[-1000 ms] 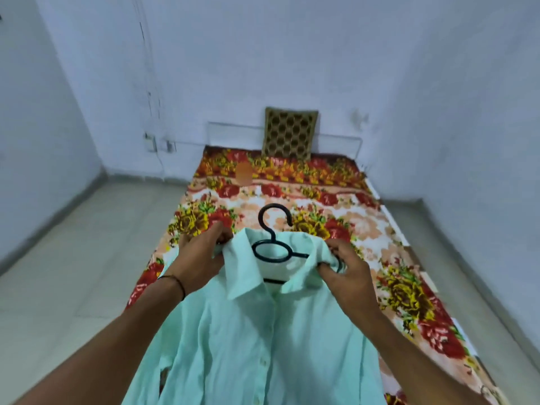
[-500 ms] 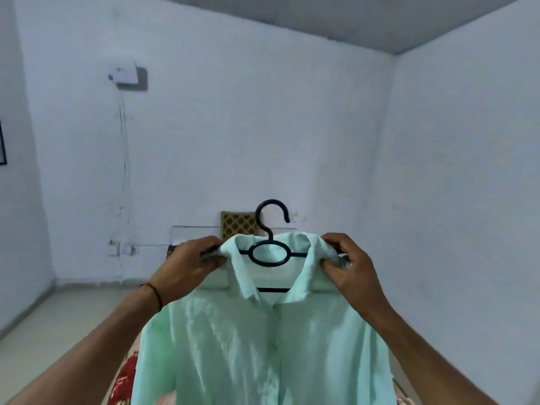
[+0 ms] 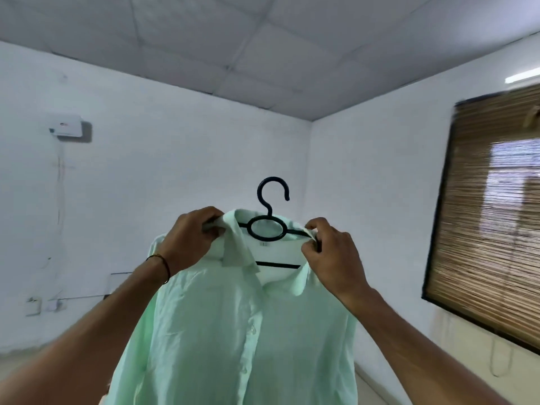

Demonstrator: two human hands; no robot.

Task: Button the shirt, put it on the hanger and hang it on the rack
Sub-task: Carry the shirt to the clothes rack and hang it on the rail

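Observation:
A mint-green shirt (image 3: 233, 331) hangs buttoned on a black plastic hanger (image 3: 267, 229), held up in the air in front of me. The hanger's hook rises above the collar and its lower bar shows inside the neck opening. My left hand (image 3: 190, 238) pinches the left side of the collar and shoulder. At the right side of the collar, my right hand (image 3: 330, 255) grips the fabric together with the hanger's arm. The shirt's lower part runs out of the bottom of the frame. No rack is in view.
White walls meet in a corner behind the shirt. A window with a brown bamboo blind (image 3: 491, 217) fills the right wall. A small white box (image 3: 67, 125) is mounted high on the left wall, with sockets (image 3: 43, 305) lower down.
Both hands have lifted the shirt on its hanger up off the bed. My view has swung upward and to the right, so the bed has dropped out of sight and the window has appeared.

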